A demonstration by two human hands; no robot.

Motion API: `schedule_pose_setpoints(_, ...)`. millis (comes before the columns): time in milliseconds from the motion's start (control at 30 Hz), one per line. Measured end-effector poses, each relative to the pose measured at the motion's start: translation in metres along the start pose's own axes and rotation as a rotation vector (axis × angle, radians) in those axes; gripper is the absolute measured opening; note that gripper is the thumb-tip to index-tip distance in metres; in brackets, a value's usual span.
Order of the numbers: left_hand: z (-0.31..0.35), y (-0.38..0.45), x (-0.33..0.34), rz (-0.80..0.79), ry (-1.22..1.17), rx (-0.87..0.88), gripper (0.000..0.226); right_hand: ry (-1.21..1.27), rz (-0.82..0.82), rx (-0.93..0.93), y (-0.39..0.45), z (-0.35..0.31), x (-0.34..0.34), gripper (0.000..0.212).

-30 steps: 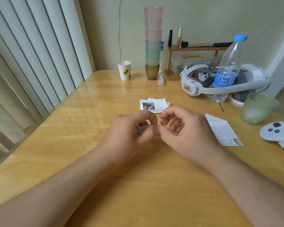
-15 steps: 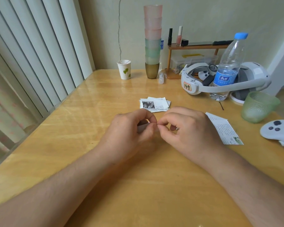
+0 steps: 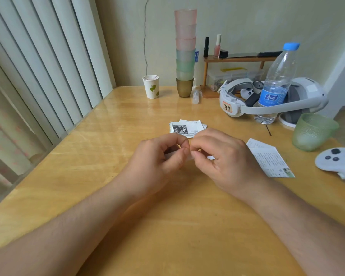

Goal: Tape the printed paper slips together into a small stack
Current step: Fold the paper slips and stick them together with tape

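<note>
Fingertips met just above the wooden surface (image 3: 88, 176), where the left hand (image 3: 157, 162) and the right hand (image 3: 225, 160) each closed thumb against forefinger in a pinching grip on something thin and pale, seemingly a piece of clear tape (image 3: 189, 157) stretched or being peeled between them; how much of it there was could not be told, since the fingers hid most of it. By that reading, the step in hand was readying tape rather than joining paper. The next move would call for carrying the strip forward without letting it fold onto itself, then pressing it flat across the edges of the slips. Just beyond the grip lay the small stack of printed slips (image 3: 185, 128), flat matte rectangles slightly fanned, the top one carrying a dark picture and lines of text. To the right of the grip, a little apart, a larger printed sheet (image 3: 269, 158) rested with one corner folded. Farther right sat a ribbed green glass cup (image 3: 313, 132) and a smooth white controller (image 3: 335, 158). Farthest off stood a clear plastic water bottle (image 3: 277, 82), a white headset (image 3: 267, 104), a tower of frosted cups (image 3: 185, 50), and a paper cup (image 3: 151, 86).
</note>
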State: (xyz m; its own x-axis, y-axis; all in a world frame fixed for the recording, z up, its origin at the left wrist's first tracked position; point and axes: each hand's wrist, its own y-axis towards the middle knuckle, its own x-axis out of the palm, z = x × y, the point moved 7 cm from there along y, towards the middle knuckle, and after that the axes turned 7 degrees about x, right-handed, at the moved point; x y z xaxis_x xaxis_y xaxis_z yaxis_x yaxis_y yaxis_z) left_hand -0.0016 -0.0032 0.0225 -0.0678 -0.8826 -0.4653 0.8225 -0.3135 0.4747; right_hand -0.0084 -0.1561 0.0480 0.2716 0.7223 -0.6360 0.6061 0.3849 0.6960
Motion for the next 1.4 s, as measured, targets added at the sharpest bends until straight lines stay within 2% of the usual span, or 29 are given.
schedule_pose_setpoints(667, -0.010, 0.001, 0.002, 0.051, -0.170, -0.047, 0.012, 0.173, -0.059, 0.040, -0.001, 0.005, 0.006, 0.008)
schedule_pose_setpoints(833, -0.016, 0.004, -0.014, 0.180, -0.174, -0.106, 0.017, 0.192, -0.087, 0.082, -0.005, 0.009, 0.010, 0.007)
schedule_pose_setpoints(933, -0.019, 0.004, -0.021, 0.213, -0.152, -0.122, 0.013, 0.303, -0.103, 0.183, -0.007, 0.014, 0.011, 0.008)
schedule_pose_setpoints(1033, -0.014, 0.003, -0.020, 0.164, -0.056, -0.078, 0.005, 0.493, -0.088, 0.368, -0.008, 0.023, 0.013, 0.010)
schedule_pose_setpoints(1133, -0.005, 0.001, -0.016, 0.062, 0.128, 0.000, 0.015, 0.638, -0.091, 0.511, -0.009, 0.030, 0.016, 0.010)
schedule_pose_setpoints(1267, 0.002, -0.001, -0.006, -0.088, 0.361, 0.073, 0.050, 0.835, -0.083, 0.692, -0.010, 0.031, 0.018, 0.012)
schedule_pose_setpoints(1333, 0.002, -0.002, -0.002, -0.140, 0.469, 0.077, 0.046, 0.896, -0.083, 0.769, -0.012, 0.033, 0.020, 0.010)
schedule_pose_setpoints(1400, -0.003, -0.003, 0.001, -0.196, 0.524, 0.019, 0.031, 0.941, -0.082, 0.828, -0.013, 0.034, 0.021, 0.009)
